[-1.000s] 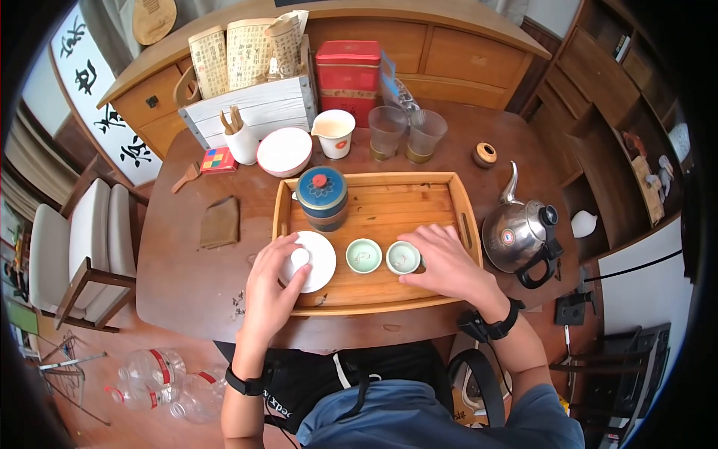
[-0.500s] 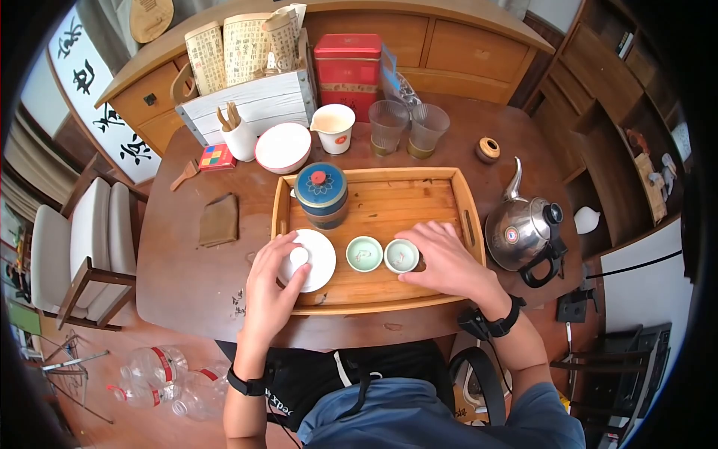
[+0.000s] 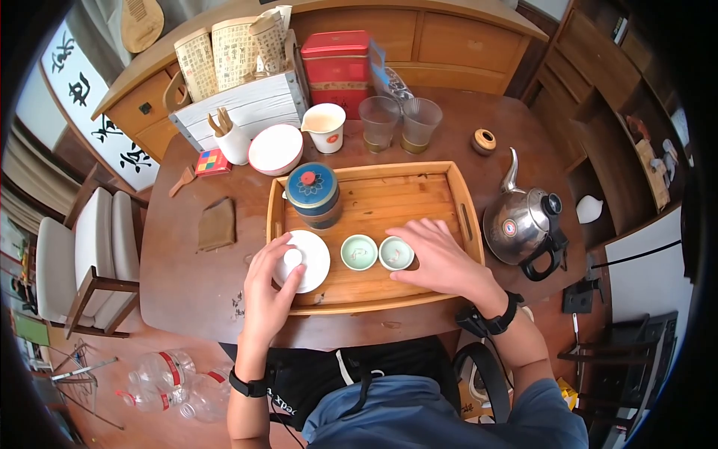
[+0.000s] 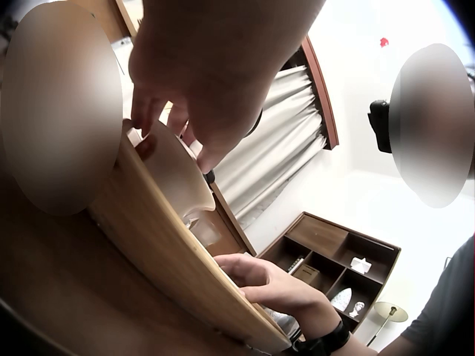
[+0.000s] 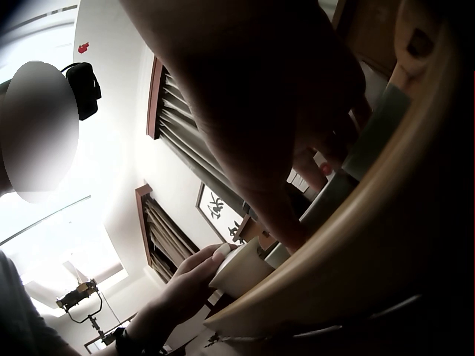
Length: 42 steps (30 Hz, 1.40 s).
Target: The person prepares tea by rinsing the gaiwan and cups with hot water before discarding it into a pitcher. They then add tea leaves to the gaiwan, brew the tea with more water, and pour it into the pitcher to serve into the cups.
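On the wooden tray (image 3: 389, 295), a white lidded gaiwan (image 3: 315, 258) with a round knob stands at the near left. My left hand (image 3: 269, 280) holds it at the left side, thumb and fingers spread along its rim. To the right are two small pale green teacups with a pattern inside. The left teacup (image 3: 359, 253) stands untouched; the right teacup (image 3: 396, 254) sits close beside it. My right hand (image 3: 441, 258) grips that right teacup between thumb and fingers. A blue lidded jar (image 3: 313, 187) with a red knob stands behind the gaiwan.
A steel kettle (image 3: 516, 224) stands right of the tray. A folded brown cloth (image 3: 216, 224) lies to the left. Behind stand a white bowl (image 3: 276, 150), a spouted cup (image 3: 324, 129), two clear tumblers and a red tin (image 3: 335, 71).
My right hand has shifted the right teacup slightly left, nearer the other teacup. My left hand stays at the gaiwan. The head view has turned a little.
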Each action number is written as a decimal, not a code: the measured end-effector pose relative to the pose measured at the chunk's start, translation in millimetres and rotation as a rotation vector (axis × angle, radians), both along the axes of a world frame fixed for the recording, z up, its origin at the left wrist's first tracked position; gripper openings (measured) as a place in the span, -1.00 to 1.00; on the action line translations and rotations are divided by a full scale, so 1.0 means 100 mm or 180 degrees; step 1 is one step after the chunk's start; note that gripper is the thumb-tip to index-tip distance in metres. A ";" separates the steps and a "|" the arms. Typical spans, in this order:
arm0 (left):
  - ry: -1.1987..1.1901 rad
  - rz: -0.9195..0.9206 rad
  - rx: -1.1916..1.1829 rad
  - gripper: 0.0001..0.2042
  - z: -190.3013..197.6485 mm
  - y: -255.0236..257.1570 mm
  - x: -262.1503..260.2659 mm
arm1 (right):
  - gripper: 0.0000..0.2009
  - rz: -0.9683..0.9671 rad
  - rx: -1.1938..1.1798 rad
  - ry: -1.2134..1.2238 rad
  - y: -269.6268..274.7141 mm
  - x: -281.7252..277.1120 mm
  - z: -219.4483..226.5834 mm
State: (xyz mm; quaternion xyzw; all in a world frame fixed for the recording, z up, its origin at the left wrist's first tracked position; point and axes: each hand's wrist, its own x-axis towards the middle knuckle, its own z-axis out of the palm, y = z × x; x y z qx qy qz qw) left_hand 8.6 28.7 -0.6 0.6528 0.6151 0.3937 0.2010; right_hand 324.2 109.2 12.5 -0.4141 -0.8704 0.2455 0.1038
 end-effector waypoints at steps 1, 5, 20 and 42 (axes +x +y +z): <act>-0.0003 0.0002 0.0001 -0.68 0.00 0.00 0.00 | -0.28 -0.0004 0.0016 0.0000 0.00 0.00 -0.01; 0.0021 0.0004 0.0019 -0.68 -0.01 0.00 0.00 | -0.29 0.0001 0.0114 0.0038 0.00 -0.04 -0.06; -0.0030 -0.0017 -0.0020 -0.70 0.01 0.00 0.01 | -0.37 0.0026 0.0065 0.0073 0.01 -0.15 -0.08; -0.0141 0.0140 0.0146 -0.70 -0.11 -0.03 0.07 | -0.49 -0.0137 0.0192 0.0423 -0.05 -0.22 -0.23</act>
